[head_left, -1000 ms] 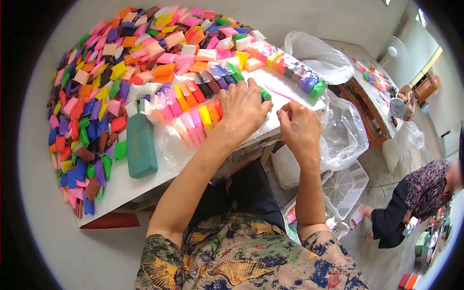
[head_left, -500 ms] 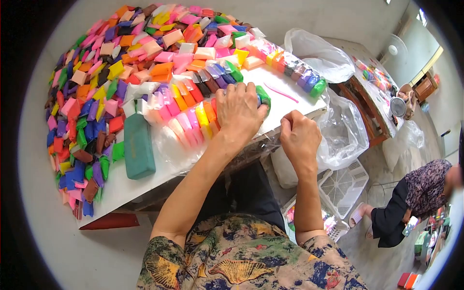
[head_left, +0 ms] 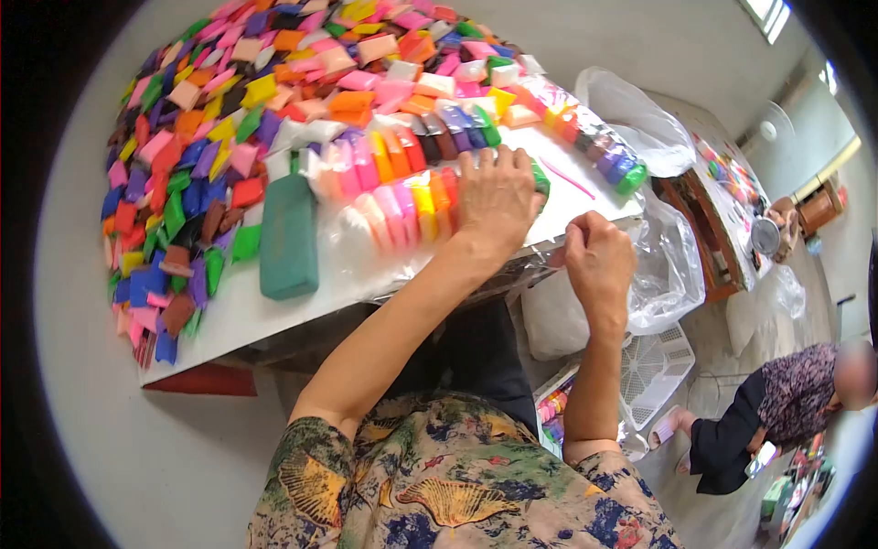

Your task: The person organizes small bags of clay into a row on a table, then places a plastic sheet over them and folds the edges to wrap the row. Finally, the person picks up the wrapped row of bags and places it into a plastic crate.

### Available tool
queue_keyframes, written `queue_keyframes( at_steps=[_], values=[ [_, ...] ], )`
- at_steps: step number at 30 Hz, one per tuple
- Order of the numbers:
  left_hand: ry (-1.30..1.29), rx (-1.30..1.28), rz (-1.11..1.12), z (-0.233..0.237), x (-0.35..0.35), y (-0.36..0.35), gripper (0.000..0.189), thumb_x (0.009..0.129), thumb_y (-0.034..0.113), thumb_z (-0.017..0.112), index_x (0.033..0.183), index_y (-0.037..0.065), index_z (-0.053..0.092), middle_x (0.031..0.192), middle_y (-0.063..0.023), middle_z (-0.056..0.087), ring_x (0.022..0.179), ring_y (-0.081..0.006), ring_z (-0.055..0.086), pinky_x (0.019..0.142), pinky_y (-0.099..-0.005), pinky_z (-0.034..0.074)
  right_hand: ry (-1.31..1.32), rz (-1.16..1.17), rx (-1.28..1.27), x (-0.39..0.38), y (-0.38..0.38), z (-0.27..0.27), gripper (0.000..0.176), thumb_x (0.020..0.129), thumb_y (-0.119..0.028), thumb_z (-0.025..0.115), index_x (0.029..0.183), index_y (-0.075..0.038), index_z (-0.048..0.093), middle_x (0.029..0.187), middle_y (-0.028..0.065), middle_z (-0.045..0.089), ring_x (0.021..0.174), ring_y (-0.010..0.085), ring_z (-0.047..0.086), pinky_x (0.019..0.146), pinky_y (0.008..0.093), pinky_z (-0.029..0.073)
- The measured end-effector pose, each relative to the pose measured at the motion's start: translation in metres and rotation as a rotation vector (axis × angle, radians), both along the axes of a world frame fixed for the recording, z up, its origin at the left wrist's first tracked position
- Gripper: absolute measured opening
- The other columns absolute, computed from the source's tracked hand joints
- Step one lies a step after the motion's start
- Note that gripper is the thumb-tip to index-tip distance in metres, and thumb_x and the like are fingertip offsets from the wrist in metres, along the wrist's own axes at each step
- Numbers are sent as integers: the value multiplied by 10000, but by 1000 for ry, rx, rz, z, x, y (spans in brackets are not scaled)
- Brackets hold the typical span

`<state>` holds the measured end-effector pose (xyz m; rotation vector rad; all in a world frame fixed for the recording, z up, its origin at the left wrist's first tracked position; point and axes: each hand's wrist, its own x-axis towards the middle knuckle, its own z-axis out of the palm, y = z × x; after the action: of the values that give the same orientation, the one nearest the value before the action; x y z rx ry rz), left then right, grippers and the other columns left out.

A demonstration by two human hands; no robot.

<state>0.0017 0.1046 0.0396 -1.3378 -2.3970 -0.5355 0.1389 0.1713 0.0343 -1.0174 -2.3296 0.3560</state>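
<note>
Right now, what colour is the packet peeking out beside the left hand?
The packet is green, and it shows best in the head view.

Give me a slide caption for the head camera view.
Left hand over a row of colourful packets, right hand curled nearby, a packet heap alongside.

Three rows of coloured packets (head_left: 425,209); heaped packets (head_left: 259,91) too many to count; two hands (head_left: 498,203); one green block (head_left: 289,240); one pink stick (head_left: 568,179); one other person (head_left: 788,403).
</note>
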Motion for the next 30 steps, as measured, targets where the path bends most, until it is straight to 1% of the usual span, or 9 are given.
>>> queue_keyframes(
  at_steps=[3, 4, 7, 9, 14, 17, 20, 22, 30],
  values=[
    [182, 158, 22, -7, 5, -4, 697, 795, 436, 757, 1309, 16, 545, 1317, -174, 559, 1262, -305, 515, 1077, -524, 351, -11, 60, -33, 3, -4, 10, 205, 893, -216, 646, 895, -19, 702, 789, 183, 703, 769, 373, 689, 721, 462, 515],
    [124, 94, -25, 5, 11, -14, 784, 817, 451, 744, 1412, 21, 469, 1414, -199, 478, 1369, -330, 417, 1145, -577, 265, 16, 55, -33, 4, -7, 15, 266, 891, -260, 677, 934, 2, 700, 846, 177, 703, 774, 349, 687, 724, 445, 511],
    [207, 139, -46, 29, 21, -60, 772, 801, 380, 777, 1411, 23, 466, 1413, -213, 476, 1361, -337, 428, 1124, -552, 303, 105, 89, 114, 12, -13, 25, 301, 889, -284, 693, 963, 8, 699, 900, 172, 696, 755, 320, 685, 718, 431, 510],
    [3, 197, -76, 42, 24, -106, 774, 786, 309, 802, 1405, 1, 454, 1386, -239, 481, 1328, -365, 446, 1090, -512, 353, 141, 104, 134, 15, -15, 35, 292, 889, -271, 709, 970, 9, 692, 923, 157, 687, 742, 289, 682, 702, 408, 509],
    [-270, 207, 372, 41, 21, -187, 739, 813, 244, 791, 1380, -68, 435, 1287, -268, 529, 1201, -422, 495, 1020, -460, 407, 233, 238, 170, 2, -16, 40, 248, 889, -233, 718, 959, 1, 674, 899, 137, 684, 736, 272, 677, 670, 392, 503],
    [-268, 159, 412, 19, 15, -191, 729, 838, 235, 778, 1382, -92, 419, 1263, -265, 548, 1107, -396, 556, 966, -440, 451, 219, 368, 185, -18, -25, 47, 258, 863, -216, 724, 1004, -11, 659, 957, 141, 680, 853, 289, 663, 757, 416, 490],
    [-476, 330, 352, 9, 15, -185, 742, 859, 237, 766, 1402, -99, 388, 1259, -255, 558, 1010, -352, 602, 894, -414, 494, 204, 556, 279, -39, -39, 50, 314, 828, -206, 732, 1071, -25, 649, 1041, 139, 668, 996, 307, 627, 884, 432, 461],
    [-416, 406, 308, -5, 9, -182, 732, 873, 209, 750, 1426, -81, 368, 1256, -242, 566, 960, -309, 615, 844, -384, 511, 202, 676, 279, -53, -53, 46, 375, 800, -204, 740, 1119, -35, 639, 1116, 133, 651, 1099, 314, 591, 966, 444, 427],
    [-587, 651, 277, -17, -3, -175, 508, 917, 84, 646, 1363, -21, 429, 1231, -203, 587, 857, -225, 615, 734, -332, 522, 213, 773, 402, -86, -82, 22, 437, 747, -193, 759, 1117, -11, 614, 1220, 156, 593, 1198, 310, 544, 993, 468, 399]
  ],
)
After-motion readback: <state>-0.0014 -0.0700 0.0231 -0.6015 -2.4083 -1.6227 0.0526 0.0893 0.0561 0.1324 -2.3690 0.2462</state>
